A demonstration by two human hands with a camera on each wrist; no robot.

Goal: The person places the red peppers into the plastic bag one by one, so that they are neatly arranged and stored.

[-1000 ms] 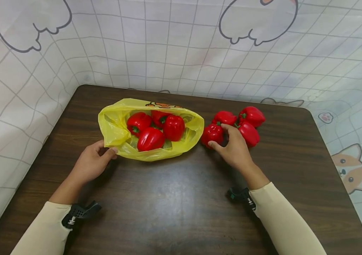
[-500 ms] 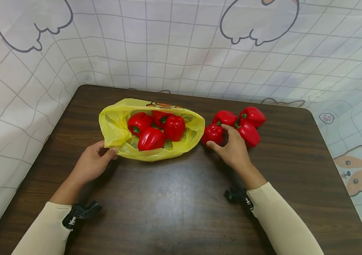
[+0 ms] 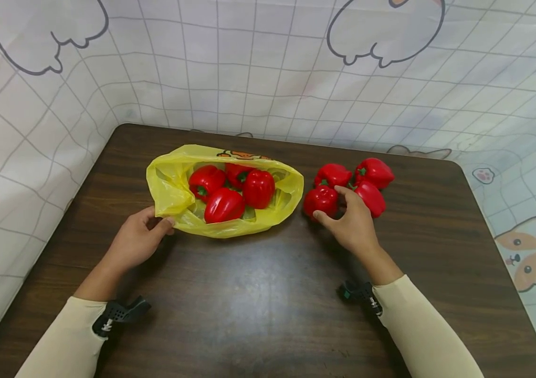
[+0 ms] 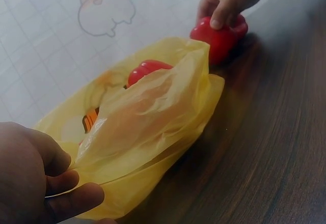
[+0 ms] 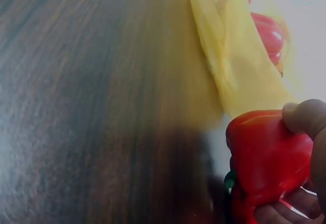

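In the head view, my left hand [image 3: 136, 239] pinches the near left rim of a yellow plastic bag [image 3: 166, 189] between thumb and fingers. The bag lies with its mouth wide, and several red bell peppers [image 3: 224, 206] sit inside. To its right, my right hand [image 3: 354, 223] grips another red bell pepper [image 3: 319, 202], thumb on the near side and fingers on the far side. The right wrist view has this pepper's green stem [image 5: 230, 179] pointing away from the palm. From the left wrist, bag folds hide most of the bag's contents.
Three more red bell peppers, one at the far right [image 3: 374, 173], lie clustered just behind and beside my right hand. The dark wooden table [image 3: 249, 310] ends at a patterned cloth backdrop [image 3: 268, 68] behind and at both sides.
My right hand and the bell pepper in it have shifted slightly to the right, a little farther from the bag. My left hand and the bag stay in place.
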